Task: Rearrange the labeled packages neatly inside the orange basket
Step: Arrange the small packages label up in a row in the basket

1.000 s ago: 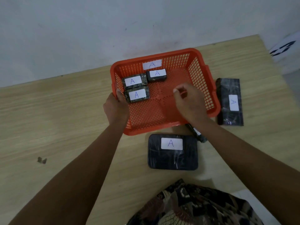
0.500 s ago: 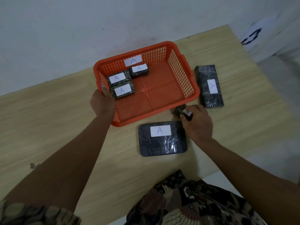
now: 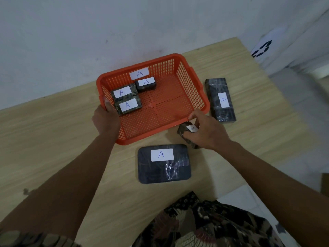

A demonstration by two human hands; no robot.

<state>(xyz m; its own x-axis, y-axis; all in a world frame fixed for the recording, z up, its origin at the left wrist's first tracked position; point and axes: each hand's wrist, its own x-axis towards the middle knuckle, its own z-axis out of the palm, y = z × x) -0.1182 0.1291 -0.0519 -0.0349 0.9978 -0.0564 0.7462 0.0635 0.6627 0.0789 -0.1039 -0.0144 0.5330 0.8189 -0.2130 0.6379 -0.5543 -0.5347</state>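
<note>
Right hand (image 3: pixel 207 132) clasps small package (image 3: pixel 187 131) (left hand (image 3: pixel 106 118) grips basket (image 3: pixel 199 97)).

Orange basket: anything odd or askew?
Nothing damaged. The orange basket sits skewed to the table edge; its three small packages cluster crookedly in the far-left corner. Three labeled packages remain outside, one in the right hand.
</note>
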